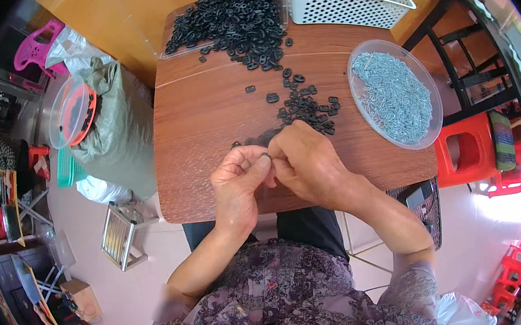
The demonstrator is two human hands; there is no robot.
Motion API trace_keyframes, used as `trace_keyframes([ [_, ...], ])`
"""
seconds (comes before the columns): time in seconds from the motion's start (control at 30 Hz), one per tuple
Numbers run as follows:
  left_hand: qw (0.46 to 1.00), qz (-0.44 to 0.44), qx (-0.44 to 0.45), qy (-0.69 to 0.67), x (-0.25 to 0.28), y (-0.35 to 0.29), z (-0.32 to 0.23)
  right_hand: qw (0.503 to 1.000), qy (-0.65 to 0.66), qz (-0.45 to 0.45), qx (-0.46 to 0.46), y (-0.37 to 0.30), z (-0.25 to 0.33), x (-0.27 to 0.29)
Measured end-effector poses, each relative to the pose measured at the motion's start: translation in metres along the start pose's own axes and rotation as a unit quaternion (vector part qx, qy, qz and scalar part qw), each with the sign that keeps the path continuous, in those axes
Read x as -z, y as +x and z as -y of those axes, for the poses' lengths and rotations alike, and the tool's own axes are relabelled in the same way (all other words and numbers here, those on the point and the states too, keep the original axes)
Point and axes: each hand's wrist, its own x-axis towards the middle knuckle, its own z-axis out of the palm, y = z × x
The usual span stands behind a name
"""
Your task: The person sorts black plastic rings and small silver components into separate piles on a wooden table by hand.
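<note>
From the head, looking down: the left hand (239, 182) and right hand (311, 161) meet over a brown wooden tabletop (205, 115), fingertips closed on 1 small dark piece (265, 155) between them. Just beyond lies a loose cluster of black pieces (307, 111); farther back, a larger black heap (234, 20). At right, a clear round tub (437, 117) holds pale-blue pins (394, 97).

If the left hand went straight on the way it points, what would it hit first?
The left hand would probably meet the right hand, close ahead of it; depth is unclear.
</note>
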Motion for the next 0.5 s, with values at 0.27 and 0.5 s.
trace_keyframes([
  [0.27,0.999,-0.038,0.026,-0.023,0.007,-0.008,-0.004,0.992,0.086,0.013,-0.094,-0.007,0.013,-0.011],
  [0.5,0.997,-0.058,0.04,0.009,0.015,-0.01,-0.005,1.0,-0.023,0.003,0.014,-0.009,0.018,-0.022],
])
